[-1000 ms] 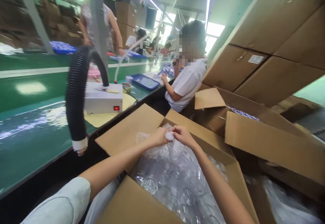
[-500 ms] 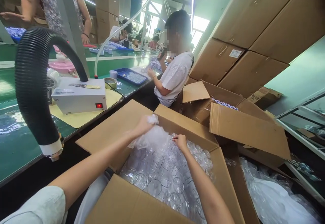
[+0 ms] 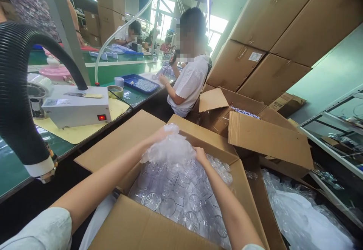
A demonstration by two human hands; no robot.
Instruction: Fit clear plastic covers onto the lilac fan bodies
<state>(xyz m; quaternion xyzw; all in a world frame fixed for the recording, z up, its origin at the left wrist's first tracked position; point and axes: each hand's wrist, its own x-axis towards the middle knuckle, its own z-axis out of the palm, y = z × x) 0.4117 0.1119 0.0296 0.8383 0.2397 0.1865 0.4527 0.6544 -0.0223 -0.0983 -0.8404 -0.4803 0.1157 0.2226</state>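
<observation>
In the head view an open cardboard box [image 3: 147, 223] holds many clear plastic cup-like pieces [image 3: 167, 207], round ends facing up. Over its far part my left hand [image 3: 162, 133] is closed on a crumpled, translucent white plastic bag [image 3: 173, 150]. My right hand [image 3: 200, 155] is at the right edge of this bag, just above the clear pieces, its fingers bent inward. The right fingertips are partly hidden, and I cannot make out whether they pinch the bag or a clear piece.
A grey machine [image 3: 76, 106] with a thick black hose [image 3: 14, 99] stands on the green bench at left. Beyond it lies a blue tray [image 3: 141, 84]. A co-worker in a white shirt [image 3: 191, 80] sits ahead. Stacked cartons [image 3: 272, 34] and another open box [image 3: 269, 135] are at right.
The white bag has been drawn up and spreads wider between my hands. My right hand has shifted slightly left and down against it. The view has turned a little to the right.
</observation>
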